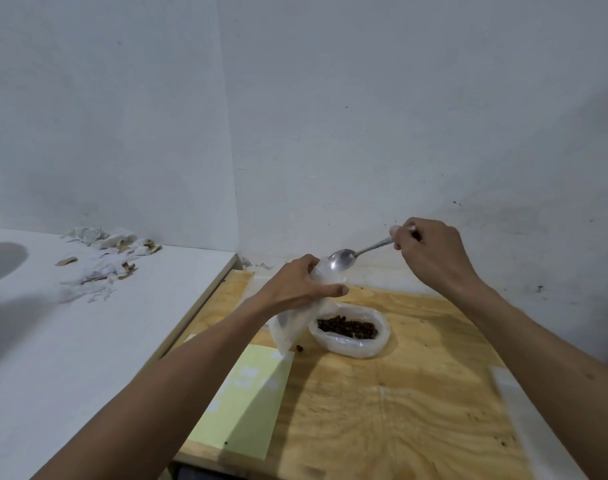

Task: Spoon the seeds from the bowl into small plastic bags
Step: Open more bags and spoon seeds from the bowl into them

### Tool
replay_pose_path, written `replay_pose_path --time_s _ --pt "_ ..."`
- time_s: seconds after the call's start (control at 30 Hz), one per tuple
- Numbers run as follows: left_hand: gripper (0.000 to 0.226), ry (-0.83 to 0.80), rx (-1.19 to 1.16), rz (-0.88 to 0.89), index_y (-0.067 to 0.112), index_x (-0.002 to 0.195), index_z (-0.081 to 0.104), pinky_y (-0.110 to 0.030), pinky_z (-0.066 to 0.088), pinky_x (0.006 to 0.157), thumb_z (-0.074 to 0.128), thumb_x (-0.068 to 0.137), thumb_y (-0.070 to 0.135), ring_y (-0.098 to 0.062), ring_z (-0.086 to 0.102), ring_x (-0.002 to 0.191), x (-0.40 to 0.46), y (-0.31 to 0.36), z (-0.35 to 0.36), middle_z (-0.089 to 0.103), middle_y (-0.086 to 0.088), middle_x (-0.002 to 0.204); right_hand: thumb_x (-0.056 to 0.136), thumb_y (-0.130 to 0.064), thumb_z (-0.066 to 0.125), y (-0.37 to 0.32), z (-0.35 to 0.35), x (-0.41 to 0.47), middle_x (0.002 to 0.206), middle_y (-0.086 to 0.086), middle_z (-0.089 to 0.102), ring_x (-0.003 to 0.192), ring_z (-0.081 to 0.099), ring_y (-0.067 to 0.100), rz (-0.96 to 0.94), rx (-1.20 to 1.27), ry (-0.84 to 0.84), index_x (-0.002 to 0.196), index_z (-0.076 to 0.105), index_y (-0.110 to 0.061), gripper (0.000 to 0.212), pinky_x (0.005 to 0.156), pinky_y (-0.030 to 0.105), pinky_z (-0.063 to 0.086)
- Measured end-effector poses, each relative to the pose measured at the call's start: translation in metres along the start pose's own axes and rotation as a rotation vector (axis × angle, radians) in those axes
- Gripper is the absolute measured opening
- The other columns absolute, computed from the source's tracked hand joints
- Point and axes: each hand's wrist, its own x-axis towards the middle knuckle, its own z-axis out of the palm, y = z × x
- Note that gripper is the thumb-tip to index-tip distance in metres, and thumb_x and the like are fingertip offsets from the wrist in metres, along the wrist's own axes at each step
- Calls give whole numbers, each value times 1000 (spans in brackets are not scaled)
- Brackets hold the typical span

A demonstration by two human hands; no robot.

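From the head camera, the left hand (297,284) grips a small clear plastic bag (294,323) near its mouth, fingers curled round the neck, thumb stretched toward three o'clock; the bag hangs down from the fist toward six o'clock, its lower end touching or just above the plywood board (382,410). The right hand (430,252), at two o'clock from the left, pinches the handle of a metal spoon (344,259), whose bowl points toward nine o'clock and sits at the bag's open mouth, looking empty. Just below the left hand, at five o'clock from it, a translucent plastic bowl (351,344) rests on the board holding dark brown seeds (347,329). A pale green sheet (247,403) lies at seven o'clock from the bowl. Torn paper scraps (101,258) lie on the white surface (70,341) at ten o'clock.
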Motion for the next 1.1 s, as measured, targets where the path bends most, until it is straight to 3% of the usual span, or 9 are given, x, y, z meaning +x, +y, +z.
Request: replay_pose_path --time_s 0.17,0.3,0.37,0.5,0.6,0.7,0.73,0.83,1.1 --pt "64 -77 53 -87 20 97 54 -29 33 62 75 71 74 -10 49 73 2 -6 -4 53 8 84 96 -27 53 33 -4 -5 63 14 60 65 58 32 86 -154 19 72 62 -1 37 55 34 38" --pt "69 -188 180 -150 14 101 53 -32 36 68 71 72 74 -16 52 81 4 -8 0 55 3 95 95 -22 54 53 19 -28 61 6 58 61 55 26 159 -223 -106 65 62 -10 33 51 29 34" --pt "68 -220 177 -163 12 93 54 -34 32 67 71 72 74 -18 48 76 5 -7 6 52 0 87 95 -21 53 60 35 -38 59 8 58 57 54 25 204 -197 -141 61 58 -12 36 49 29 30" --pt "58 -229 126 -187 23 84 48 -30 32 61 72 72 74 -11 48 72 4 -3 12 49 6 83 94 -20 54 70 61 -51 72 21 68 57 52 28 415 62 -152 74 67 3 34 55 32 36" --pt "64 -226 131 -191 20 98 52 -29 34 62 71 71 75 -10 51 79 5 -4 11 52 7 90 93 -19 60 74 68 -55 64 11 60 57 49 25 633 282 -149 68 67 -4 30 59 33 36" --pt "81 -218 77 -189 11 122 56 -28 35 64 72 73 74 -17 55 89 2 -5 6 59 -9 107 94 -18 62 77 68 -57 55 3 49 49 40 21 727 393 -187 68 64 -6 29 53 30 30" --pt "79 -218 70 -182 9 119 57 -28 33 62 72 74 72 -18 56 88 0 -4 5 59 -14 110 95 -17 62 77 67 -57 54 2 47 48 38 20 736 419 -190 68 64 -6 29 51 29 28" --pt "52 -186 65 -165 22 84 50 -28 30 59 74 77 67 -11 48 72 -1 -5 2 52 1 84 97 -14 60 75 61 -56 47 -3 45 45 35 18 746 480 -178 70 63 -5 28 48 27 26" --pt "51 -28 -117 -58 23 74 38 -27 22 58 78 81 54 -10 32 61 -12 -3 -16 34 8 72 94 -15 62 63 25 -27 49 -2 41 41 33 16 666 510 -129 68 61 -6 28 48 27 24"
